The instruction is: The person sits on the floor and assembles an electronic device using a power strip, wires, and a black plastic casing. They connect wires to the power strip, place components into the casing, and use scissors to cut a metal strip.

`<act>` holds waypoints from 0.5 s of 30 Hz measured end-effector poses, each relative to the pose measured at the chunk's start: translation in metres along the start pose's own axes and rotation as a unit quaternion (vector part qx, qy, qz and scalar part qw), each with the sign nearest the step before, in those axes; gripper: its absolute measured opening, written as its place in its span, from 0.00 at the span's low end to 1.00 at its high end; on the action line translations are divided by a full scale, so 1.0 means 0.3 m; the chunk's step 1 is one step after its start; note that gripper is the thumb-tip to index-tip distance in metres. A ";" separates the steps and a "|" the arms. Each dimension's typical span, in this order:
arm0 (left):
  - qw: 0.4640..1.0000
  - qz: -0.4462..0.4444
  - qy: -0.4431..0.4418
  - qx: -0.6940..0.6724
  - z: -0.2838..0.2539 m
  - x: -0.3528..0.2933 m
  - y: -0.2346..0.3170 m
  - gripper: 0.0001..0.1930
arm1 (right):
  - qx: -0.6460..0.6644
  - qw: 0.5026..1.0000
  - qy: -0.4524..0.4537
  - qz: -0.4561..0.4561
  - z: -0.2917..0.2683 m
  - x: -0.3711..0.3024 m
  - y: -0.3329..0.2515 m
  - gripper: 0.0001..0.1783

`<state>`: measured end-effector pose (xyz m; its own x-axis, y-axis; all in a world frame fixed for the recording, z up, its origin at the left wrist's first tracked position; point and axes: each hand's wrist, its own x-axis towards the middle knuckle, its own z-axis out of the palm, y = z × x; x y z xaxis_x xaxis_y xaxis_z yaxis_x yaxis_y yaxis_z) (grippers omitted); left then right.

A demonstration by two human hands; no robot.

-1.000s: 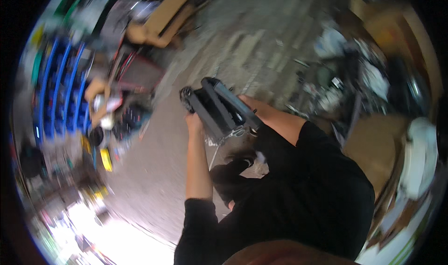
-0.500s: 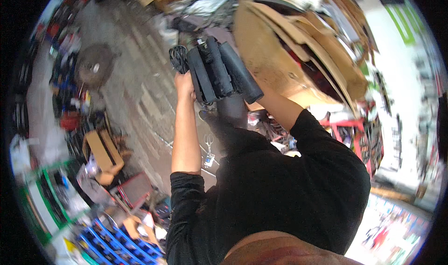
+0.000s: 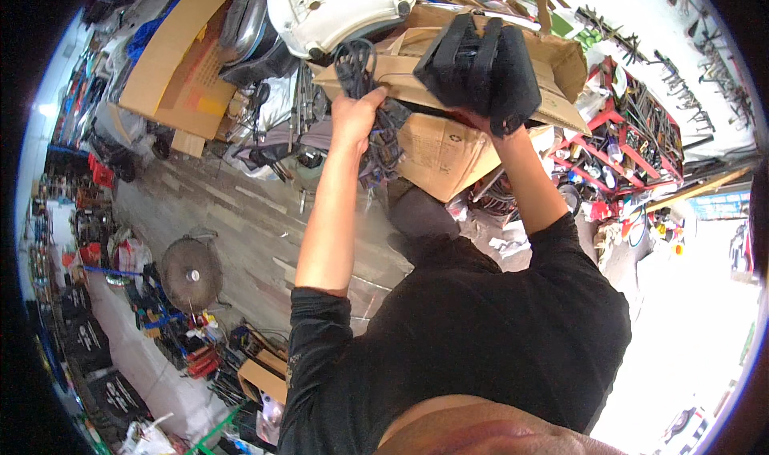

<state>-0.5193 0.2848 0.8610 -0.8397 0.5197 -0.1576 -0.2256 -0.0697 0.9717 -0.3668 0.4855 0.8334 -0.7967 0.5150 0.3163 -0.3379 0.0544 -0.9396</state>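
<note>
Head view, looking down over your raised arms. Your left hand (image 3: pixel 355 117) is clenched around a bundle of black cables (image 3: pixel 370 94) that trails down past the wrist. Your right hand (image 3: pixel 479 120) grips the underside of a black ribbed block-shaped unit (image 3: pixel 481 64), held high against the open brown cardboard box (image 3: pixel 448 146); the fingers are mostly hidden beneath it. A white moulded shell (image 3: pixel 340 6) sits just beside the box, above the cables. Red tool racks (image 3: pixel 633 146) stand to the right, and a round metal disc (image 3: pixel 191 274) lies on the concrete floor (image 3: pixel 240 223). To carry the unit well, support it from below, keep the cables gathered so that none snag on the box flaps, and hold both loads close together.
</note>
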 end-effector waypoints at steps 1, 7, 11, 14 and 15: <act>0.999 0.025 0.013 -0.023 -0.010 0.014 0.000 0.07 | 0.249 0.964 0.064 0.070 -0.009 0.034 -0.013 0.29; 0.999 -0.051 0.010 0.001 -0.119 0.131 0.030 0.08 | 0.377 0.871 0.225 0.221 -0.017 0.171 0.077 0.45; 0.996 -0.079 -0.027 -0.018 -0.126 0.157 0.055 0.10 | 0.333 0.890 0.219 0.223 0.051 0.090 0.160 0.36; 0.996 -0.066 -0.044 -0.039 -0.164 0.139 0.060 0.10 | 0.155 0.957 0.213 0.124 0.113 0.088 0.152 0.20; 0.993 -0.060 -0.056 -0.082 -0.183 0.130 0.064 0.09 | 0.043 0.973 0.197 0.113 0.121 0.088 0.141 0.18</act>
<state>-0.5837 0.2569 0.8639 -0.7445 0.6228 -0.2406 -0.4056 -0.1357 0.9039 -0.4203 0.4702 0.8069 -0.6072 0.7944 0.0115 -0.2303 -0.1621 -0.9595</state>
